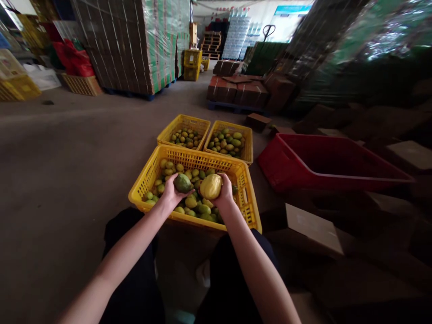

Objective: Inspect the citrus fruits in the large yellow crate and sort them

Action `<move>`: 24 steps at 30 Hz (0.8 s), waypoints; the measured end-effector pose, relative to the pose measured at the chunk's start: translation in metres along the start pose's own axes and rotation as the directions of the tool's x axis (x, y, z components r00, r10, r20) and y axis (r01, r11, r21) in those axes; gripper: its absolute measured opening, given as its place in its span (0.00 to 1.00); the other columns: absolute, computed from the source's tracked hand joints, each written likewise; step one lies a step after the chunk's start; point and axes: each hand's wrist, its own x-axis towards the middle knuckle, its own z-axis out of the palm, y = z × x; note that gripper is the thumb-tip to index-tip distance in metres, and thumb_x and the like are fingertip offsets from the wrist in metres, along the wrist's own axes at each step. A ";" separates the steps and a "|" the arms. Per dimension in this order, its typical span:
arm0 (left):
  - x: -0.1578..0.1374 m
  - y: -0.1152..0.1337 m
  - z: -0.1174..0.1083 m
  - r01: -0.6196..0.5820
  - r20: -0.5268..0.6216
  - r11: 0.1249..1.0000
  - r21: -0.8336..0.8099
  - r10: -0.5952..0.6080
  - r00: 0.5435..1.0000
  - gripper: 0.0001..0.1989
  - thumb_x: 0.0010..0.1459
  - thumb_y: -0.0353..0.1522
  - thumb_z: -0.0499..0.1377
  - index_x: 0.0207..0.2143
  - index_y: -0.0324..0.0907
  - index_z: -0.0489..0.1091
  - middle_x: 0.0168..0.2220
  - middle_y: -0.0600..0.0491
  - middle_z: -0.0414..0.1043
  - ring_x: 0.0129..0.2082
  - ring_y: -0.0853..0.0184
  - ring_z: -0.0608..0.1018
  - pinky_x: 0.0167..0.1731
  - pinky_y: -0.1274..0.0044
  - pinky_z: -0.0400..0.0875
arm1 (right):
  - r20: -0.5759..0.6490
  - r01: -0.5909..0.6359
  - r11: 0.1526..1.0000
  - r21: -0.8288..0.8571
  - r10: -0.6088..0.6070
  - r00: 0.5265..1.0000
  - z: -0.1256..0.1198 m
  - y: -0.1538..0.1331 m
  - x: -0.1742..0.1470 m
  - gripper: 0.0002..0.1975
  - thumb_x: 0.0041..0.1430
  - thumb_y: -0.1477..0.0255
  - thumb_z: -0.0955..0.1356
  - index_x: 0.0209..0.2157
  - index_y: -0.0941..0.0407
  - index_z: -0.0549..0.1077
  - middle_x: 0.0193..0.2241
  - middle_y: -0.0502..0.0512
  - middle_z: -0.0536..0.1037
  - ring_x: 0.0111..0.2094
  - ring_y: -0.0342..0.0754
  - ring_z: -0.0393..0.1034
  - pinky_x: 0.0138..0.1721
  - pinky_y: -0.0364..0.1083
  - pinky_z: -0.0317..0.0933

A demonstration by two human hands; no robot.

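My left hand [171, 193] is closed around a dark green oval fruit [182, 183], its thumb on the upper left side and fingers beneath. In my right hand [225, 191] is a larger pale yellow fruit [211, 186] with a ridged, uneven skin. Both are held side by side, a little apart, above a big yellow plastic crate [146, 177] with slotted walls. Many loose green and yellowish fruits [191, 202] lie in this crate, partly covered by my hands and forearms. The exact kind of fruit cannot be made out.
Behind stand two smaller yellow crates, a left one [164, 135] and a right one [249, 144], both holding similar fruit. To the right are a red tub [283, 155] and cardboard boxes [313, 227]. Wrapped pallet stacks [118, 45] and flattened cartons [236, 92] stand farther back.
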 end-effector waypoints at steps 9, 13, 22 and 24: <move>0.005 0.006 0.016 0.019 0.052 0.989 -0.147 -0.012 0.999 0.13 0.61 0.38 0.50 0.35 0.38 0.69 0.26 0.49 0.72 0.28 0.61 0.78 0.33 0.66 0.78 | -0.034 0.063 0.989 0.137 -0.059 0.998 0.031 0.000 0.005 0.12 0.56 0.61 0.60 0.27 0.54 0.67 0.19 0.51 0.72 0.24 0.50 0.70 0.28 0.50 0.70; 0.006 0.011 0.015 0.047 0.064 0.964 -0.261 -0.032 0.997 0.12 0.60 0.36 0.49 0.32 0.40 0.68 0.25 0.50 0.70 0.27 0.62 0.77 0.33 0.65 0.78 | -0.008 0.057 0.983 0.176 -0.057 0.998 0.038 0.001 0.005 0.13 0.57 0.62 0.58 0.28 0.54 0.68 0.20 0.52 0.72 0.24 0.50 0.70 0.28 0.50 0.70; 0.005 0.023 0.007 0.005 0.047 0.938 -0.347 0.012 0.999 0.11 0.59 0.35 0.48 0.32 0.41 0.67 0.23 0.52 0.69 0.22 0.65 0.75 0.29 0.68 0.78 | -0.087 0.066 0.968 0.242 -0.046 0.995 0.036 0.002 0.014 0.12 0.58 0.62 0.58 0.30 0.53 0.68 0.21 0.50 0.73 0.26 0.50 0.71 0.29 0.51 0.71; 0.007 0.024 0.006 0.000 0.062 0.943 -0.334 0.022 0.998 0.11 0.59 0.34 0.48 0.32 0.40 0.68 0.23 0.51 0.69 0.21 0.65 0.75 0.28 0.69 0.78 | -0.101 0.071 0.967 0.245 -0.047 0.994 0.035 0.000 0.015 0.13 0.58 0.62 0.58 0.30 0.53 0.68 0.22 0.50 0.73 0.25 0.50 0.71 0.29 0.51 0.71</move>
